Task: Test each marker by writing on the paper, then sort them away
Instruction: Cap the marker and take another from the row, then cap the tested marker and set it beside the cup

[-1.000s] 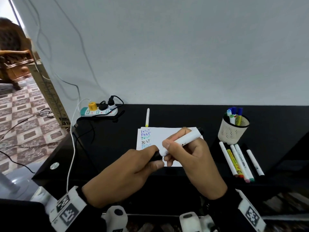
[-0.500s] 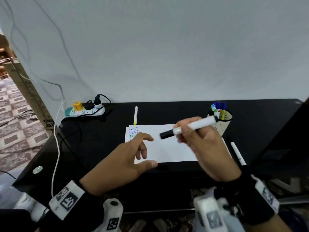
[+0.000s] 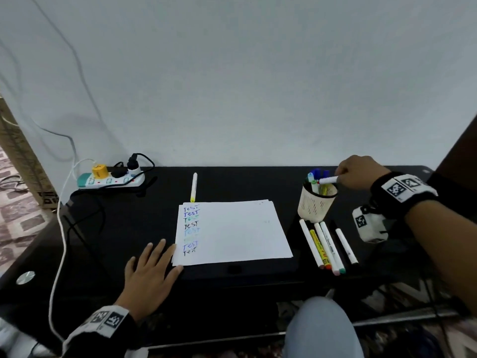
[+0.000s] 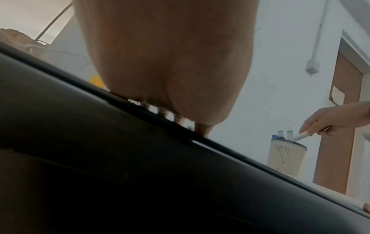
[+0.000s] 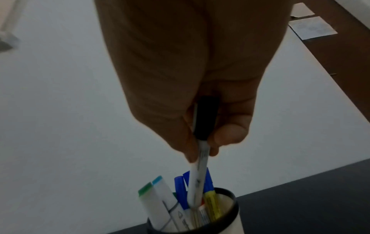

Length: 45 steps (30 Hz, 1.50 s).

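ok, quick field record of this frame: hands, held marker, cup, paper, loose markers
left hand: flat on the black table, fingertips at the paper's near-left corner
right hand: pinches a black-capped white marker, far end entering the cup
cup: cream, dark rim, already holds several markers
paper: column of "TEST" words on left edge
loose markers: five beside the cup, one yellow-tipped marker behind the paper

The marker's (image 5: 197,177) lower end is hidden inside the cup (image 5: 230,207).
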Motion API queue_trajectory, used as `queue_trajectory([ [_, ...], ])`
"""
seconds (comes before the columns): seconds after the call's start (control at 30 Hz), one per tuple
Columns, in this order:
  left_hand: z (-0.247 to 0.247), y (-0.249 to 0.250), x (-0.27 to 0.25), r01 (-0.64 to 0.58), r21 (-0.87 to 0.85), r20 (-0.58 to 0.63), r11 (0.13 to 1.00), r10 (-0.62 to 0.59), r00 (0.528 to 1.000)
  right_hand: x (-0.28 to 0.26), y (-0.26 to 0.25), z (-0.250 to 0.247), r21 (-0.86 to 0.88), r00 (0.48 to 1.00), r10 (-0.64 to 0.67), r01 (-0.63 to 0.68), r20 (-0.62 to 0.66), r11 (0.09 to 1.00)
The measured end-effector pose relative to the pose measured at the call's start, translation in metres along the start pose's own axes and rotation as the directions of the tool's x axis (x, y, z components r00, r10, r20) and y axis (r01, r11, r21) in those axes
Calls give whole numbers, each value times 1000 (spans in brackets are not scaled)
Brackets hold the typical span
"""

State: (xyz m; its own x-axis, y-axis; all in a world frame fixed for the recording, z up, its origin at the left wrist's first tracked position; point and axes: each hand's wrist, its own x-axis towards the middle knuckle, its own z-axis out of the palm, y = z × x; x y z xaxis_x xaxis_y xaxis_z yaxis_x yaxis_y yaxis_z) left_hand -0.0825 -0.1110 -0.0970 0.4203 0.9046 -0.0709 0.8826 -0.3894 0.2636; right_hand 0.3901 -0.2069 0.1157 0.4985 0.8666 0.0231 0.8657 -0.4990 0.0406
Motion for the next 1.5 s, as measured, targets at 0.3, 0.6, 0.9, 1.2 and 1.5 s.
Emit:
queue_trajectory([
  [0.3,13,1,0,-47,83,-36,995,50,998,32,-24,6,48,994,65,-61,-83,997],
  [0.6,18,-4,0,-75,95,-98,993,85,992,52,-241,58,506,980,-200,167,11,846],
  [0.9,19,-10,1,-79,133,-42,988,86,995,102,-357,127,481,948,-163,13,272,877],
  [1.2,23,-13,3,-79,116,-63,990,86,994,111,-350,131,605,963,-67,-108,259,789],
  [1.5,17,-11,3,-46,70,-35,996,49,998,24,-277,86,965,997,-66,46,-29,258],
])
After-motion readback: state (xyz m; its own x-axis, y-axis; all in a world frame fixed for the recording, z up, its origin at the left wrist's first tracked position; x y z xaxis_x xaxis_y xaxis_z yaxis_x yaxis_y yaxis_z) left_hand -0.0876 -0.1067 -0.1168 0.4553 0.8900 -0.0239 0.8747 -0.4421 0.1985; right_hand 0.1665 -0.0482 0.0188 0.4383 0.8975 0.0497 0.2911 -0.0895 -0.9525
